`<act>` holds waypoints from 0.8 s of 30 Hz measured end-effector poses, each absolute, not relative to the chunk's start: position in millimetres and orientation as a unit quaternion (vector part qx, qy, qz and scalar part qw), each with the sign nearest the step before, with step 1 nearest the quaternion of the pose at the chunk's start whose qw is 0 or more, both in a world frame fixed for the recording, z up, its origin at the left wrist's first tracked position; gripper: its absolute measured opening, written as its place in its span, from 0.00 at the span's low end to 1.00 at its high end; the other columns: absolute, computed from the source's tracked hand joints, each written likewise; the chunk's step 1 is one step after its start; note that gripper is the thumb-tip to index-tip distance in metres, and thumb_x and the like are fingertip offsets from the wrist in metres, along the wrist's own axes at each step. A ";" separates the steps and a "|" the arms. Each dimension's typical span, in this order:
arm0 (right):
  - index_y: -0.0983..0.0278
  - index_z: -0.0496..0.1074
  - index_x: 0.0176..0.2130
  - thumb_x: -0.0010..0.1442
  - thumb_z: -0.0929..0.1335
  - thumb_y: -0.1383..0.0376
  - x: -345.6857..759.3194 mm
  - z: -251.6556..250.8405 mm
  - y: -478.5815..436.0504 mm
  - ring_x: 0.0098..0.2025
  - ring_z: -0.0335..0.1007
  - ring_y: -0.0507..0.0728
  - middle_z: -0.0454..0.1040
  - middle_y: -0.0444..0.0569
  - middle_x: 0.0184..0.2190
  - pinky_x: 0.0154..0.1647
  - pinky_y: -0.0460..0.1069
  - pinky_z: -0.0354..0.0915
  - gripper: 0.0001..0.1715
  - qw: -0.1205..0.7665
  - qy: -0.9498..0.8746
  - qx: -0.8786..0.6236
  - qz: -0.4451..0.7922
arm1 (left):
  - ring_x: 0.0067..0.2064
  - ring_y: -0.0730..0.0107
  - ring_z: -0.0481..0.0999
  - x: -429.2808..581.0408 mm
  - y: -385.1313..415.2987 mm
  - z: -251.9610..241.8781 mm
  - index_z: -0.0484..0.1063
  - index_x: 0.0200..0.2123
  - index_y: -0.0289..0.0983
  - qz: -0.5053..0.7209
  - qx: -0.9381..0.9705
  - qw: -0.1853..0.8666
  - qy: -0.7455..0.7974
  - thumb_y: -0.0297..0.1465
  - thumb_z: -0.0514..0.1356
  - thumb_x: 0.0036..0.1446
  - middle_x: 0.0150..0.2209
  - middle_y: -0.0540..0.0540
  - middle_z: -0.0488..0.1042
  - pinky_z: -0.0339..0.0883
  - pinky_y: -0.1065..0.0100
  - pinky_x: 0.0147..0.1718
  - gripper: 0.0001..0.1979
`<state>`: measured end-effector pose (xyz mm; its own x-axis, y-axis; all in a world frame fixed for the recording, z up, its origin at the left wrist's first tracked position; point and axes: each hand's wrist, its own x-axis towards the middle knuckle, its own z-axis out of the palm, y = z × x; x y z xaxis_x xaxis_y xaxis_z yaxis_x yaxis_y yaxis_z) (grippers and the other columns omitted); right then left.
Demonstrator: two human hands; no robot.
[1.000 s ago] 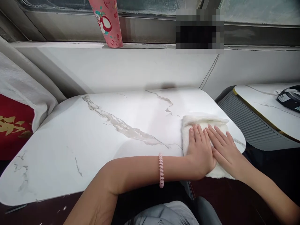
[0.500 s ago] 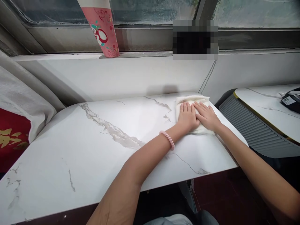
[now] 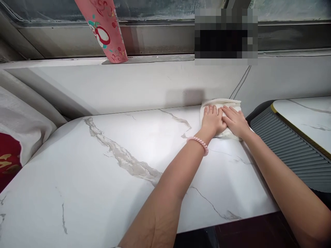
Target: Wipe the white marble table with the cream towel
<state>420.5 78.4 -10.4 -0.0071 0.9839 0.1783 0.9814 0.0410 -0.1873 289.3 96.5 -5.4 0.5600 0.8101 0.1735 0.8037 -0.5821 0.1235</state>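
Note:
A folded white cloth lies at the far right corner of a white marble-patterned table, up against the wall. My left hand presses flat on its left part, fingers together. My right hand lies flat beside it on the cloth's right part, its fingers overlapping the left hand's edge. A pink coiled band circles my left wrist. Most of the cloth is hidden under both palms.
A pink patterned cup stands tilted on the window sill at the back. A grey ribbed panel and a second marble table sit to the right. White and red fabric lies at the left. A thin cable runs down the wall.
Both hands have slid the cloth away from me, from the table's near right edge to its far right corner by the wall. My arms are now stretched out.

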 end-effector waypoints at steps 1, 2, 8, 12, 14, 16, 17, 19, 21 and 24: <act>0.65 0.56 0.67 0.67 0.50 0.57 420.2 -9.8 77.5 0.70 0.45 0.64 0.53 0.52 0.69 0.67 0.69 0.46 0.35 0.118 -0.713 -0.691 0.002 | 0.69 0.50 0.50 289.0 96.1 -5.3 0.51 0.67 0.26 0.107 0.882 0.015 0.459 0.37 0.46 0.65 0.68 0.32 0.52 0.40 0.51 0.67 0.32; 0.65 0.55 0.68 0.67 0.49 0.57 419.6 -9.2 76.1 0.71 0.44 0.65 0.52 0.52 0.69 0.67 0.69 0.45 0.35 0.108 -0.715 -0.690 -0.001 | 0.69 0.50 0.50 288.5 94.9 -4.8 0.51 0.67 0.26 0.107 0.881 0.015 0.462 0.37 0.46 0.65 0.69 0.32 0.51 0.40 0.51 0.67 0.32; 0.64 0.52 0.69 0.67 0.49 0.57 416.0 -10.4 50.9 0.71 0.43 0.66 0.50 0.53 0.70 0.66 0.71 0.46 0.36 0.079 -0.718 -0.691 -0.007 | 0.68 0.43 0.51 284.5 70.5 5.7 0.50 0.67 0.21 0.041 0.896 -0.011 0.442 0.36 0.46 0.66 0.68 0.26 0.51 0.43 0.50 0.66 0.32; 0.64 0.52 0.69 0.67 0.50 0.58 418.3 -13.7 12.2 0.70 0.45 0.68 0.51 0.54 0.69 0.65 0.73 0.46 0.35 0.097 -0.715 -0.693 -0.013 | 0.67 0.40 0.53 286.4 37.2 10.4 0.50 0.67 0.20 0.020 0.905 -0.022 0.424 0.36 0.46 0.66 0.67 0.25 0.53 0.46 0.49 0.65 0.32; 0.62 0.52 0.69 0.67 0.50 0.58 421.1 -13.4 -14.8 0.70 0.45 0.68 0.53 0.54 0.69 0.65 0.74 0.46 0.35 0.105 -0.709 -0.697 -0.015 | 0.67 0.40 0.54 287.2 15.1 10.1 0.50 0.66 0.19 0.022 0.913 -0.028 0.407 0.36 0.47 0.65 0.66 0.25 0.54 0.46 0.48 0.64 0.33; 0.62 0.51 0.69 0.67 0.49 0.56 423.6 -12.0 -46.8 0.70 0.45 0.68 0.52 0.54 0.69 0.65 0.73 0.46 0.35 0.095 -0.702 -0.705 -0.012 | 0.67 0.40 0.55 286.5 -10.4 9.0 0.51 0.66 0.19 0.031 0.924 -0.043 0.378 0.38 0.47 0.65 0.66 0.24 0.54 0.47 0.46 0.63 0.34; 0.62 0.51 0.69 0.67 0.49 0.55 424.3 -11.2 -64.2 0.70 0.44 0.68 0.52 0.54 0.69 0.65 0.73 0.46 0.36 0.086 -0.700 -0.709 -0.010 | 0.66 0.39 0.56 285.5 -24.2 8.4 0.51 0.66 0.19 0.038 0.930 -0.052 0.361 0.38 0.47 0.65 0.66 0.24 0.55 0.48 0.45 0.63 0.34; 0.64 0.52 0.69 0.67 0.48 0.54 423.7 -10.7 -99.9 0.70 0.44 0.67 0.52 0.55 0.69 0.65 0.73 0.46 0.37 0.069 -0.696 -0.714 -0.015 | 0.66 0.39 0.57 282.0 -52.6 7.9 0.51 0.66 0.19 0.045 0.941 -0.066 0.330 0.40 0.46 0.64 0.65 0.24 0.56 0.49 0.45 0.62 0.36; 0.66 0.52 0.68 0.67 0.47 0.55 419.9 -12.1 -133.2 0.70 0.45 0.68 0.52 0.56 0.69 0.65 0.73 0.47 0.37 0.060 -0.693 -0.718 -0.034 | 0.66 0.39 0.57 276.6 -79.7 8.7 0.52 0.66 0.20 0.039 0.946 -0.077 0.313 0.41 0.46 0.64 0.65 0.25 0.56 0.50 0.45 0.62 0.36; 0.64 0.48 0.70 0.68 0.48 0.57 408.3 -17.2 -170.3 0.70 0.46 0.70 0.51 0.56 0.69 0.63 0.74 0.49 0.36 0.053 -0.699 -0.710 -0.065 | 0.66 0.41 0.57 263.3 -111.9 11.1 0.52 0.67 0.22 0.018 0.946 -0.088 0.312 0.41 0.46 0.63 0.66 0.28 0.56 0.51 0.46 0.62 0.36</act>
<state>408.3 -170.3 -17.2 0.0149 0.9859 0.1666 0.9997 -0.0179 0.0167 263.3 -111.9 11.1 0.8043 0.5874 0.0897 0.5939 -0.7894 -0.1555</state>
